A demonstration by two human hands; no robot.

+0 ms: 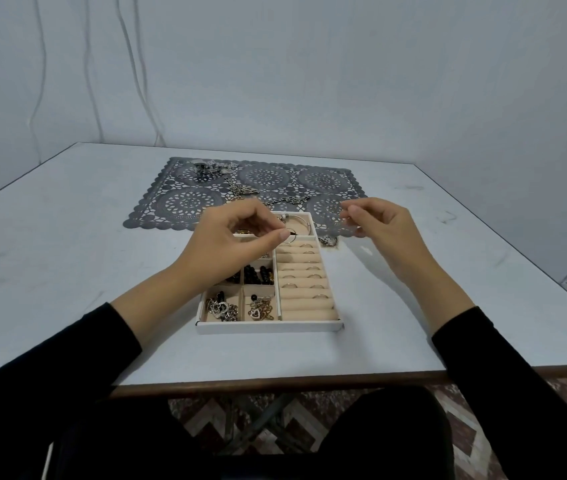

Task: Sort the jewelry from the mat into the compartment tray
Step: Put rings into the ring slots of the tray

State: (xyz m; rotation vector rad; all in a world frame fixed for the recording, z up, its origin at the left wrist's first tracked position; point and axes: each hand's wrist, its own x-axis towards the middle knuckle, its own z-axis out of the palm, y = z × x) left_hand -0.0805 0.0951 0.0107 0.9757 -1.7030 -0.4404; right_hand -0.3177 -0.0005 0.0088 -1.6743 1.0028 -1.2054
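Note:
A white compartment tray [268,328] with beige lining sits in front of me on the table, its far end over the grey lace mat [185,204]. My left hand [233,242] hovers over the tray's upper left and pinches a small thin hoop with a dark bead [289,236] between thumb and forefinger. My right hand [384,226] hangs above the mat's near right corner, fingers curled with thumb and forefinger close together; nothing shows between them. Loose jewelry remains on the mat: a pile [209,167] at the far left, chains [244,189] near the middle, and one piece [329,241] by the tray.
The tray's right side holds rings in beige rolls [304,271]. A bangle [298,220] lies in the top compartment, black beads [258,274] in the middle, chains [222,310] at the near left. The table's front edge [275,381] is close to my lap.

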